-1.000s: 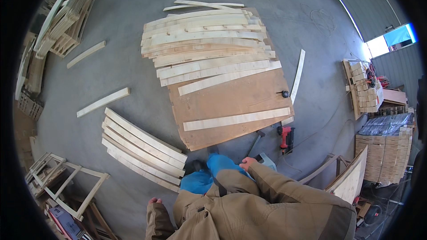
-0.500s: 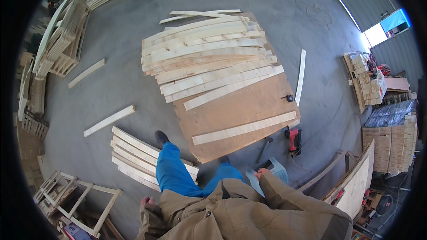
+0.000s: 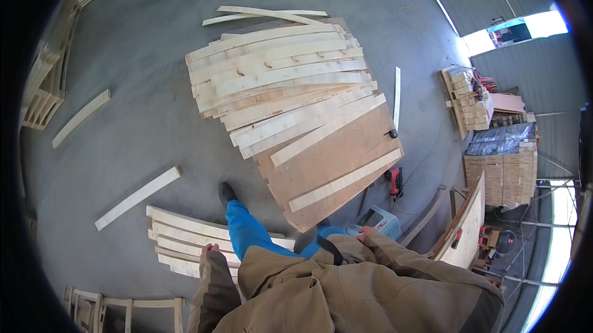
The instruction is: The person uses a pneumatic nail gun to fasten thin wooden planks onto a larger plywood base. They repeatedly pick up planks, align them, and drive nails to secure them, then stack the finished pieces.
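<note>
My left hand hangs low beside my body, above a row of pale wooden boards on the floor. Its fingertips show a little apart, with nothing seen in them. At my right side, my right hand is closed on the edge of a light grey-blue plastic basket with a slotted wall. Ahead lies a brown panel largely covered by overlapping pale planks. A single plank lies apart near its close edge. A small black tape measure rests at its right edge.
A red nail gun lies right of the panel, near a leaning plywood sheet. Loose boards lie on the left floor. Wrapped wood stacks stand at the right. Wooden frames stand at lower left.
My view has turned and shifted, so the panel and planks sit at a different slant. My left hand has swung forward over the floor boards. My right hand stays at the basket.
</note>
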Demonstrator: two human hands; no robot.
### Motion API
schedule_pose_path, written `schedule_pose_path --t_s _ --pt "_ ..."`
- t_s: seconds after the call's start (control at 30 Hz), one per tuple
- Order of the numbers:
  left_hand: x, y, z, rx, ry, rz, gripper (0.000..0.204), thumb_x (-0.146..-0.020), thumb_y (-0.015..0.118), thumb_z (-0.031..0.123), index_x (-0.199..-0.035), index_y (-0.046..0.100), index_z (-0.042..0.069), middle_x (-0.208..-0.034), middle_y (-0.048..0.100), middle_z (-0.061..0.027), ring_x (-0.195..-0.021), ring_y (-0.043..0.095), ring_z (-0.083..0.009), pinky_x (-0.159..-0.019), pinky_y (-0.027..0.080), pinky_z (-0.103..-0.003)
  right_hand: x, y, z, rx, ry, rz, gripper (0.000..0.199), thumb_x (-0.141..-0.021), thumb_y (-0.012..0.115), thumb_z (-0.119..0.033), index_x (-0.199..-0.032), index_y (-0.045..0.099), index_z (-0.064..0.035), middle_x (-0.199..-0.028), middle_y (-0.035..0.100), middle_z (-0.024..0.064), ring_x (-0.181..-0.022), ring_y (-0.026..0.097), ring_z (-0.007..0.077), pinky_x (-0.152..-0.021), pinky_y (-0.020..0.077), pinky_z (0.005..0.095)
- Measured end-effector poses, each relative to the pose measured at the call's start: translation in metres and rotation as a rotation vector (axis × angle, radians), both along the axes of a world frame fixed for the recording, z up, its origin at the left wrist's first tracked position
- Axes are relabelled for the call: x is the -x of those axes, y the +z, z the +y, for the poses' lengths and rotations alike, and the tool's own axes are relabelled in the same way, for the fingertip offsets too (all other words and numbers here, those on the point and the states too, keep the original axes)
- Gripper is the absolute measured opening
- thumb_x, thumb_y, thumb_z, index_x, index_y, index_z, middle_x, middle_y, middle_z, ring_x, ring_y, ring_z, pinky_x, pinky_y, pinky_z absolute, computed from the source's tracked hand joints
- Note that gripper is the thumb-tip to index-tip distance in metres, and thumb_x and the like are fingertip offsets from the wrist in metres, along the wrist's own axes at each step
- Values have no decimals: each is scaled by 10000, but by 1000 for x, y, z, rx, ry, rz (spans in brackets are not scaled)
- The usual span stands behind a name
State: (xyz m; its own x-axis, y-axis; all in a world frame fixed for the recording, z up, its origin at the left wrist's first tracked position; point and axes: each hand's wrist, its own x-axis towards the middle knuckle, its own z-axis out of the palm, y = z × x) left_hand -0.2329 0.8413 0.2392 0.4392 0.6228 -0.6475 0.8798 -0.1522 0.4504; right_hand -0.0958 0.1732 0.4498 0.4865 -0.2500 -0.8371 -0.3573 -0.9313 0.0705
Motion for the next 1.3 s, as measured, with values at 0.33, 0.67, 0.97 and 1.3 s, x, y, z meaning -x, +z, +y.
schedule_pose_path --t_s 0.33,0.67,0.97,1.3 --pt "-42 55 215 338 -40 154 584 -957 711 357 -1353 625 -63 -1121 734 -207 -1009 683 -281 -924 552 -426 -95 31 175 -126 -219 -133 668 -855 813 -414 -1383 642 -43 -1237 735 208 -1203 684 352 -1021 548 442" --pt "-147 102 200 135 -10 42 609 -967 711 346 -1384 590 -81 -1165 714 -209 -1036 669 -273 -939 541 -429 -103 -1 228 -105 -349 -102 690 -791 828 -468 -1345 684 -81 -1266 725 212 -1196 689 361 -1037 548 443" --pt "-255 122 266 -8 -138 37 574 -957 737 299 -1377 582 -60 -1172 705 -189 -1037 666 -259 -935 542 -440 -206 -61 290 -285 -410 -34 834 -808 780 -554 -1478 597 -95 -1470 609 220 -1389 556 391 -1176 442 457" --pt "-439 156 205 109 -407 88 662 -955 748 296 -1483 491 -10 -1347 653 -180 -1196 643 -282 -1031 522 -428 -274 -105 302 -356 -637 -73 828 -860 704 -596 -1485 579 -68 -1514 576 213 -1411 537 390 -1193 425 448"
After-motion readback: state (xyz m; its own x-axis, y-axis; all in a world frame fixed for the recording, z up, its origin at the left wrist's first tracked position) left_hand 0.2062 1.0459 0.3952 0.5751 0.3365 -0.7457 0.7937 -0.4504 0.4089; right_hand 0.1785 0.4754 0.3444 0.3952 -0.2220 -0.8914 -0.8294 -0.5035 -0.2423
